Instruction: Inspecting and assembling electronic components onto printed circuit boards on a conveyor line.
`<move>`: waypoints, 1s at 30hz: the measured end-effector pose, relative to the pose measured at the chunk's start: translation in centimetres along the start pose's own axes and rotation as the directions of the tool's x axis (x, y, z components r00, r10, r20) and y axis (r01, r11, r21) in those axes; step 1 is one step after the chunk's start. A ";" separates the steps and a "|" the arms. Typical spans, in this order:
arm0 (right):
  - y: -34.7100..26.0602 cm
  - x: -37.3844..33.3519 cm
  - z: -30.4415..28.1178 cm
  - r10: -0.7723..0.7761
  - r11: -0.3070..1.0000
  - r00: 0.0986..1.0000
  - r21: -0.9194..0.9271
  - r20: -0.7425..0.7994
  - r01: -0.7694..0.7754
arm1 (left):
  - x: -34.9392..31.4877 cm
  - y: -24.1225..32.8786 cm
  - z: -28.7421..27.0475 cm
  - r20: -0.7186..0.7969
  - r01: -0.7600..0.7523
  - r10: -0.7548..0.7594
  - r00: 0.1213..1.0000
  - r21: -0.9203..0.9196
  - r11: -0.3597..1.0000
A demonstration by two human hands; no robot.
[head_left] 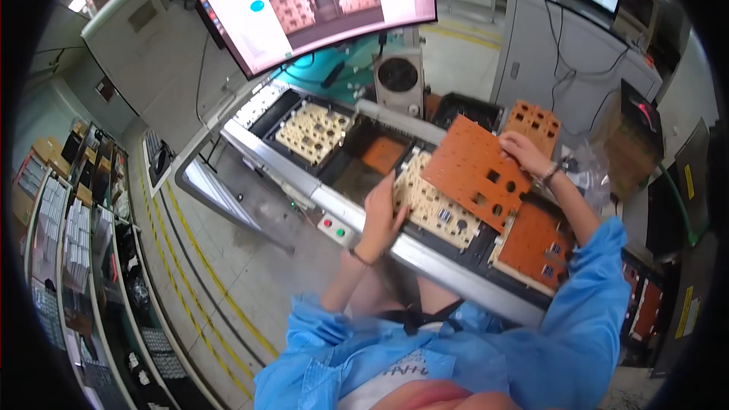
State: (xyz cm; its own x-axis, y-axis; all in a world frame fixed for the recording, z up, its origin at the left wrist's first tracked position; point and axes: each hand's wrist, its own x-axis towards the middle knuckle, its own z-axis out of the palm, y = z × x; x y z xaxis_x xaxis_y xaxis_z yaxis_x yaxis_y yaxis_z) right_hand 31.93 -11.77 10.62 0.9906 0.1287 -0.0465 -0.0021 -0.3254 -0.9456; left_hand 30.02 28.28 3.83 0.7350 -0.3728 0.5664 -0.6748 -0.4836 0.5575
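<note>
My right hand (525,155) grips the upper right edge of an orange-brown plate (469,165) with square and round cutouts. The plate is held tilted above a beige perforated fixture board (430,199) and hides its right part. My left hand (380,217) lies at the left edge of that beige board, fingers stretched and thumb apart. A few dark parts show on the board's near end. Just right of it, another orange-brown plate (528,247) sits on a beige base. A further orange-brown plate (541,127) stands behind my right hand.
A metal-edged conveyor (425,252) runs across in front of me, with red and green buttons (334,228). Another beige board (313,130) sits at its far left. A large monitor (323,0) hangs behind. Shelving (80,243) lines the left; a cardboard box (629,130) stands right.
</note>
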 end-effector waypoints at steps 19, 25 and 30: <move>1.0 2.4 9.6 -0.127 0.738 0.989 -0.673 -0.070 0.047 | 0.2 -0.9 -0.5 -0.001 0.002 -0.002 1.000 0.011 1.000; -0.3 -0.7 10.7 -0.193 0.567 0.981 -0.815 0.015 0.124 | 0.2 -0.6 -1.3 0.047 -0.035 0.036 0.998 -0.023 0.999; 0.7 -3.2 12.5 -0.223 0.378 0.974 -0.925 -0.039 0.049 | -0.5 0.3 -1.3 0.082 -0.128 0.118 0.990 0.134 0.983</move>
State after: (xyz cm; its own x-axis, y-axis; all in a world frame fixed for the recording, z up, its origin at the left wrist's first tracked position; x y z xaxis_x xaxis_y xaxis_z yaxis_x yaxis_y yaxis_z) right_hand 27.02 -0.74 6.11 0.9708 0.1610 0.1779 0.1743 -0.9827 -0.0618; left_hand 29.41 29.35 4.51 0.6534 -0.4911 0.5760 -0.7484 -0.5334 0.3942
